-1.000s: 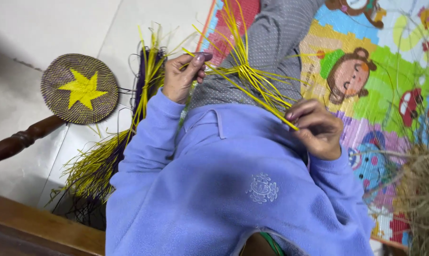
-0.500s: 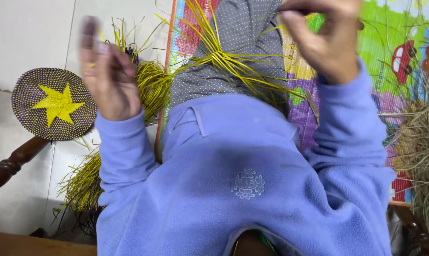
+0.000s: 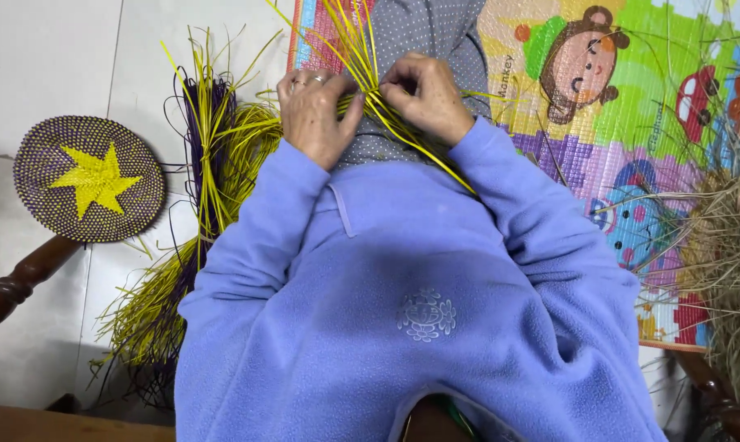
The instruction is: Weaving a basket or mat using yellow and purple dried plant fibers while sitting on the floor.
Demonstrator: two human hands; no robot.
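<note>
Pinching a cluster of yellow straw strands (image 3: 370,90) over the lap, the left hand (image 3: 313,115) and the right hand (image 3: 427,98) sit close together, nearly touching, with the crossing point of the strands caught between them. The left fingers (image 3: 347,115) are curled almost shut, thumb pressed up against the strands; a ring shows on one finger. The right fingers (image 3: 403,82) are folded tight over the same knot of strands from the other side. The loose ends fan up and away toward the play mat (image 3: 632,98), and one long strand runs down across the blue fleece sleeve (image 3: 501,205).

The main risk, as I judge it, is the crossing slipping: the strands look stiff and springy, so if either thumb eases off, the ends may spring apart and the order of the lay be lost. Bending a strand too sharply at the pinch could crease or split it. The fanned ends stand near the face-side of the work and could snag on the sleeve as the hands turn.

On the tiled floor (image 3: 51,65) to the left lies a reserve bundle of yellow and purple strands (image 3: 206,164), well apart from the hands, and beyond it a round woven piece with a yellow star (image 3: 89,178). Dry brown grass (image 3: 730,237) is heaped at the right edge; stray stalks could get mixed into the work.
</note>
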